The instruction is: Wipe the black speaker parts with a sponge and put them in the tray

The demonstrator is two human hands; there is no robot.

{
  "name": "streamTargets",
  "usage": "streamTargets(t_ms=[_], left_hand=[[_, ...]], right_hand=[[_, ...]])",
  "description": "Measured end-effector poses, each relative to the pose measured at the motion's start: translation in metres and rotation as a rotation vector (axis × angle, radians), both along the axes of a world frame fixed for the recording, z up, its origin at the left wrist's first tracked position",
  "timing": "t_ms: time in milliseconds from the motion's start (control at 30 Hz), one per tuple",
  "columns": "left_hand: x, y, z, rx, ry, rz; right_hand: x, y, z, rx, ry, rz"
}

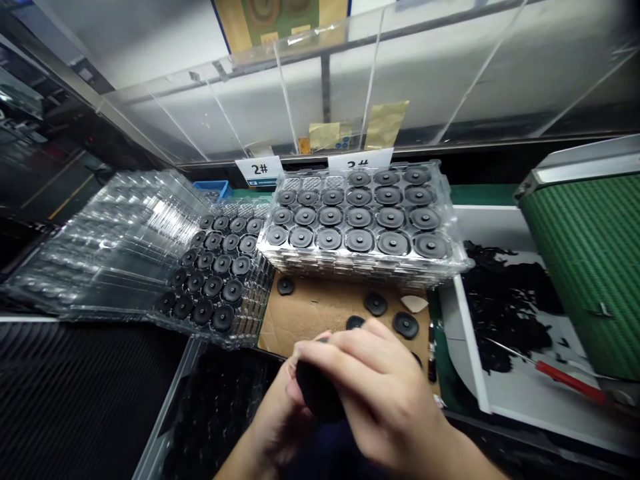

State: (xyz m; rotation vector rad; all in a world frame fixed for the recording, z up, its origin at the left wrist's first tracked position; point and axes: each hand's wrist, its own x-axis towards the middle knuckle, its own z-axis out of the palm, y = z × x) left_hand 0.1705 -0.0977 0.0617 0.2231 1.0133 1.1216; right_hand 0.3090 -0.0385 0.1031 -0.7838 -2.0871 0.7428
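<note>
A black oval disc (317,390) is pinched between my two hands, tilted and seen partly edge-on, its far side hidden by fingers. My right hand (385,387) wraps over its top and right side, fingers bent. On its left edge, my left hand (287,400) grips with thumb and fingers, partly covered by the right. Just beyond the hands, loose black discs (376,304) with small raised centres lie on a cardboard sheet (300,313). Behind that, a stack of clear plastic trays (360,263) carries rows of similar discs.
More clear trays (125,247) lean at the left beside a disc-filled tray (213,267). At the right, a white bin (457,313) holds black scraps (515,293) and a red-handled tool (570,381). A green conveyor belt (590,260) rises beyond it. A clear panel (240,113) spans the back.
</note>
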Motion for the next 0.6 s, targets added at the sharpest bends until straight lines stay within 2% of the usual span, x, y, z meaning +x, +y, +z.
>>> streamTargets(t_ms=[100, 300, 467, 533, 600], left_hand=[[-0.009, 0.007, 0.005, -0.016, -0.126, -0.039], [-0.008, 0.015, 0.009, 0.103, -0.276, 0.023], [-0.004, 0.018, 0.019, 0.011, -0.243, 0.067], [-0.002, 0.017, 0.022, -0.005, -0.22, 0.064], [-0.001, 0.017, 0.024, -0.018, -0.195, 0.059]], right_hand=[[0.005, -0.003, -0.011, -0.145, 0.035, -0.132], [0.023, -0.019, -0.032, -0.505, 0.17, -0.289], [0.041, -0.031, -0.048, -0.927, 0.289, -0.333], [0.045, -0.029, -0.045, -0.899, 0.263, -0.358], [0.04, -0.024, -0.034, -0.687, 0.207, -0.395]])
